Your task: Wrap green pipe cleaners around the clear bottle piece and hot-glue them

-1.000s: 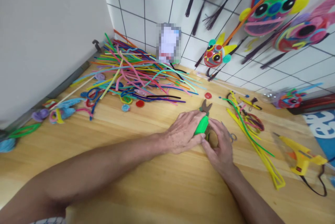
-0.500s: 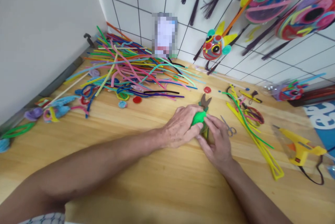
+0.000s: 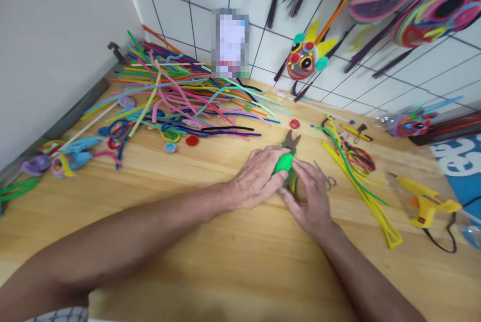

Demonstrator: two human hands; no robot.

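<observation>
A bright green pipe-cleaner disc (image 3: 283, 163) sits between my two hands, just above the wooden table. My left hand (image 3: 257, 176) is closed on its left side, with thumb and fingers along the edge. From the right, my right hand (image 3: 310, 199) pinches the disc's edge with its fingertips; its thumb is lower down. Pliers (image 3: 292, 139) lie behind the disc, jaws pointing away from me and handles partly covered by the hands. Beside my right hand are small scissors (image 3: 326, 177). Fine detail on the disc is blurred.
A heap of coloured pipe cleaners (image 3: 180, 89) fills the back left. A phone (image 3: 231, 43) leans on the tiled wall. To the right lie yellow pipe cleaners (image 3: 361, 196) and a yellow glue gun (image 3: 424, 199) with its cord. Colourful masks (image 3: 303, 60) hang on the wall.
The view has shifted slightly, so the table items appear a little further left and higher. Both hands stay on the green disc, with hardly any visible finger movement.
</observation>
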